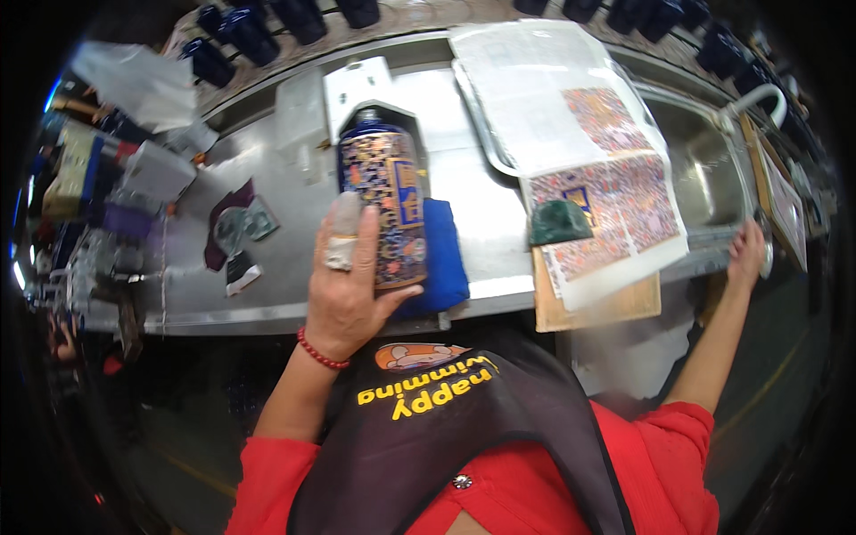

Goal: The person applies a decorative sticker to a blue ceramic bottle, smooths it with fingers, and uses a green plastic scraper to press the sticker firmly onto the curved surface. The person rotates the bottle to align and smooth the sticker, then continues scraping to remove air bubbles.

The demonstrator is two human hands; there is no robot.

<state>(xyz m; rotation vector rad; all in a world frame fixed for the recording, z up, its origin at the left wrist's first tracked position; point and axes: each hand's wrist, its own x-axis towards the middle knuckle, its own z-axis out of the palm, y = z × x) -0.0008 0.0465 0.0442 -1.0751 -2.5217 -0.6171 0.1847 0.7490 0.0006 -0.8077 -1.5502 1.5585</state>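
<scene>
A dark blue bottle with a colourful floral wrap (383, 196) lies in a white cradle (360, 82), its neck pointing away from me. My left hand (346, 290) is on its near left side, with the thumb at the base and the fingers along the body. One finger wears a pale cover. A folded blue cloth (443, 259) lies against the bottle's right side. Far to the right, my right hand (747, 250) is closed at the sink's outer edge; what it grips is unclear. Between the hands are floral printed sheets (624, 209) with a dark green pad (559, 222) on them.
A steel sink (704, 169) with a white tap (760, 100) stands at the right, beside a framed panel (774, 183). A tan board (615, 309) juts past the counter's front edge. Purple and green scraps (236, 227) lie at the left. Several dark blue bottles (250, 36) line the back.
</scene>
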